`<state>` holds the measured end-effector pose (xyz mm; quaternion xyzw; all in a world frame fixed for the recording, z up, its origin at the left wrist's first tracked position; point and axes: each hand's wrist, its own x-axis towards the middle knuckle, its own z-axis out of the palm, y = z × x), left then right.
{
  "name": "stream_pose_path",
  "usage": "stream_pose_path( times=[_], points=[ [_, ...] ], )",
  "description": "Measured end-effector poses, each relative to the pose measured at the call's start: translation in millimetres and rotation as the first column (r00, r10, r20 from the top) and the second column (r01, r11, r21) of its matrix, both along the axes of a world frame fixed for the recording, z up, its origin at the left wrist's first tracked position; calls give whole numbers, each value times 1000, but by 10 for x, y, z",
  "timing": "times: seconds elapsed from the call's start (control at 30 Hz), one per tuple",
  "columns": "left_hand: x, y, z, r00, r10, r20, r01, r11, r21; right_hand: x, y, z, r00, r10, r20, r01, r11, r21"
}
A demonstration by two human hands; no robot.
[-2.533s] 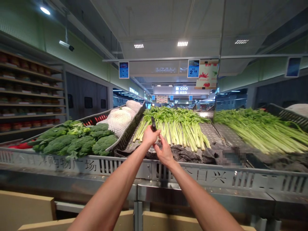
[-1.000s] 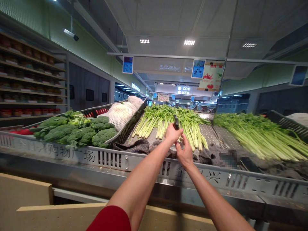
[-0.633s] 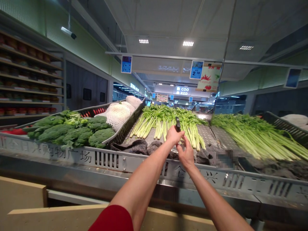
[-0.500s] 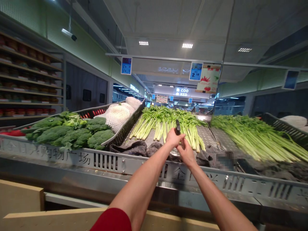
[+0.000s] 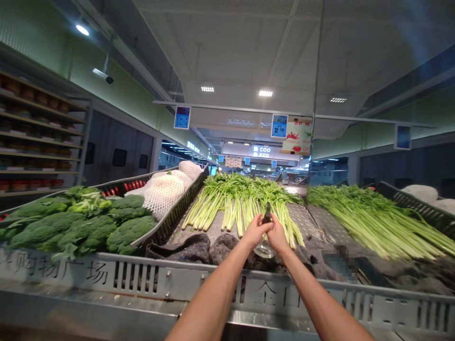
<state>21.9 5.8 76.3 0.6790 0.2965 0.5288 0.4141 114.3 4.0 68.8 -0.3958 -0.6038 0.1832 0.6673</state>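
Observation:
A clear bottle (image 5: 265, 250) with a black spray top (image 5: 267, 212) stands out in front of me, over the front of the celery bed. My left hand (image 5: 257, 231) is closed around its neck from the left. From the right, my right hand (image 5: 277, 232) closes on the same neck, the fingers of both hands meeting there and partly hiding the bottle. Just beyond lies a row of celery (image 5: 234, 199), leafy tops away from me and pale stalk ends toward me. Crumpled dark cloth (image 5: 192, 248) lies along the front, below the stalks.
Broccoli (image 5: 85, 222) fills the crate at left, with net-wrapped produce (image 5: 167, 189) behind it. A slotted grey rail (image 5: 185, 283) runs along the front edge. At right a mirror (image 5: 355, 156) reflects the celery. Price signs (image 5: 279, 125) hang overhead.
My right hand has risen from below the left to its side, at the bottle's neck. More of the clear bottle shows. My view has tilted up and moved closer to the stand.

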Motion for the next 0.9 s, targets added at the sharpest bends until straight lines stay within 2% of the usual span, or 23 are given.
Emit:
stream_pose_path(
  times=[0.13,0.2,0.27,0.4,0.5,0.63,0.7,0.8,0.9],
  points=[
    [-101,98,-164,997,-6,72,20,982,-188,145,137,43,993,-91,-70,91,996,-2],
    [-98,157,-274,994,-72,78,91,956,-280,193,185,12,986,-127,-106,128,992,6],
    [-43,215,-379,986,-124,109,153,937,-314,230,233,-52,977,-162,-137,163,987,-6],
    [99,324,-508,964,-127,232,194,936,-293,313,335,-152,970,-208,-128,209,978,-11],
    [120,408,-541,953,-135,273,212,937,-277,361,416,-134,980,-192,-46,194,980,37],
    [85,513,-593,969,-110,223,164,956,-243,378,563,-146,1000,-10,-27,10,1000,-29],
    [82,549,-628,981,-91,173,131,963,-234,379,638,-215,996,-11,-93,5,998,-64],
    [97,567,-664,988,-88,128,115,967,-229,385,692,-332,980,-38,-195,32,999,-31],
    [107,544,-663,991,-94,99,115,967,-227,408,667,-388,987,4,-159,-2,1000,12]
  ],
)
